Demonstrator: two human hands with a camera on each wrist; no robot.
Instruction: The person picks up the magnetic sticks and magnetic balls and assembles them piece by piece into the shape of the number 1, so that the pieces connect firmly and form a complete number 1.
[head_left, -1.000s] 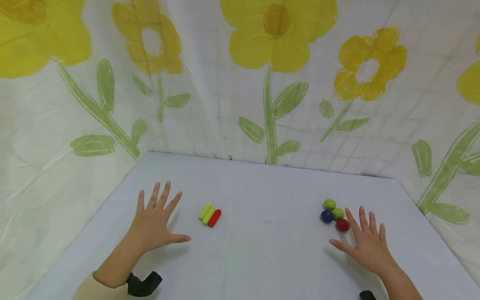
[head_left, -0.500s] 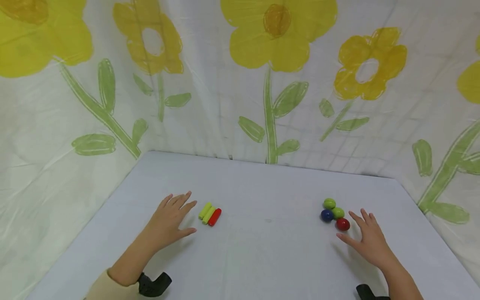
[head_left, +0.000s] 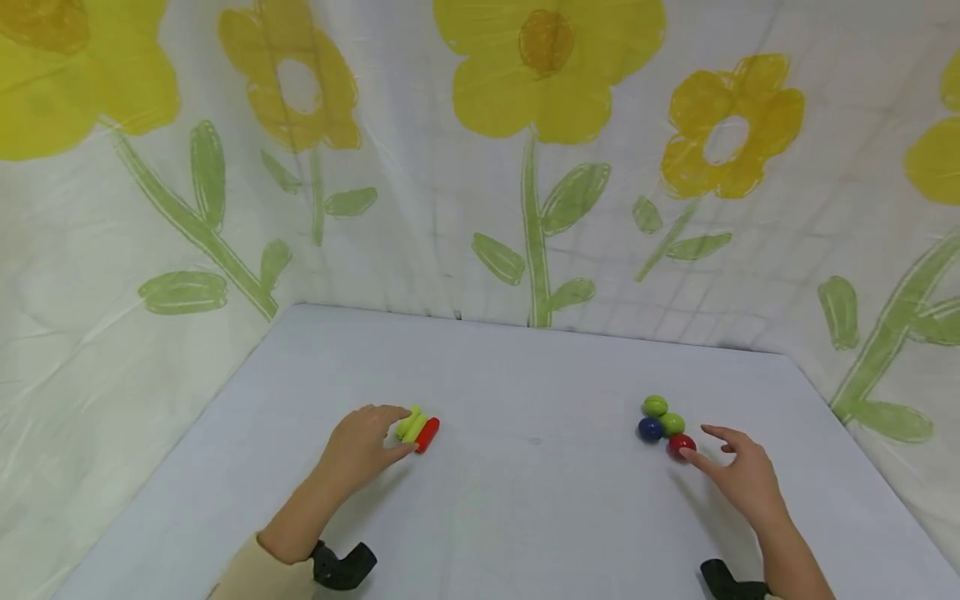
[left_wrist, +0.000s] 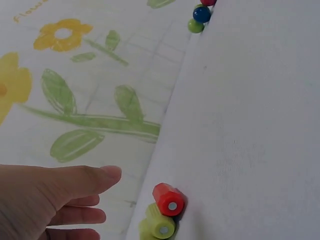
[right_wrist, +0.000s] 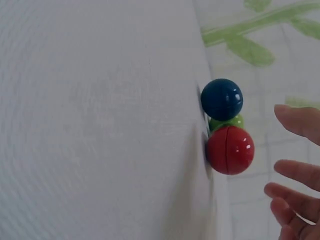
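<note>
Three short faceted rods with round metal discs at their ends lie side by side on the table: a red rod [left_wrist: 169, 201] and two yellow-green rods [left_wrist: 160, 225]. My left hand [head_left: 360, 443] hovers over them, thumb and fingers spread apart around the group and overlapping it in the head view. Off to the right, a red ball [right_wrist: 230, 150] with a seam, a dark blue ball [right_wrist: 222, 99] and two green balls [head_left: 656, 406] sit in a cluster. Beside the red ball, my right hand [head_left: 744, 475] holds nothing, its fingers slightly bent and thumb tip overlapping the ball.
A white table [head_left: 525, 500] spreads between the two groups, with its far edge against a white curtain [head_left: 420, 208] printed with yellow flowers. Black wrist mounts [head_left: 345, 567] are strapped below both hands.
My left hand has moved right and forward to the rods, its spread fingers bending in. My right hand has drawn its fingers inward near the red ball. Rods and balls stay in place.
</note>
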